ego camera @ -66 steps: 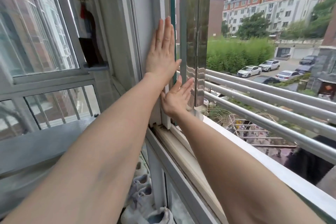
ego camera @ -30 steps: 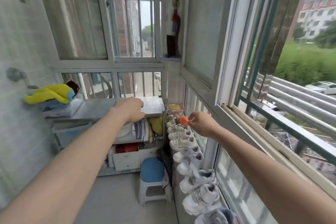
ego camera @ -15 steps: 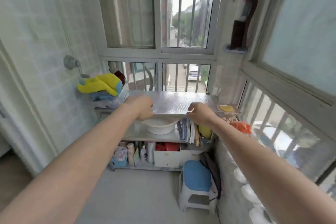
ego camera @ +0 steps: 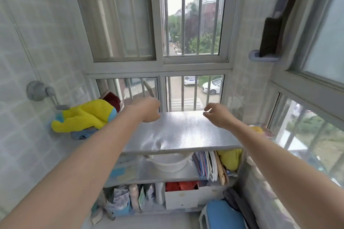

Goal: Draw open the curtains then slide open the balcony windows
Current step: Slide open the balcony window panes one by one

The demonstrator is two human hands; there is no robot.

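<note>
The view is now facing the end wall of the balcony instead of the side window that both palms were pressing along 2.2 s ago; that side window point(ego camera: 322, 29) is showing only as a strip at 3 o'clock. Both arms are reaching forward over the foil-covered shelf top point(ego camera: 182, 132). The left hand point(ego camera: 147, 109), at about 10 o'clock of the shelf top, is curling loosely with fingers together, gripping nothing. The right hand point(ego camera: 216, 115), toward 1 o'clock, is hanging half-open, thumb and forefinger nearly meeting, also empty. The end-wall sliding window point(ego camera: 191, 15) is standing at 12 o'clock, well above both hands: its right half is showing clear bars and street, its left half a doubled, hazy pane. No curtain is appearing in this view. Judged from this, the side sash is done with and attention is shifting to the end window, which is probably already partly slid.
</note>
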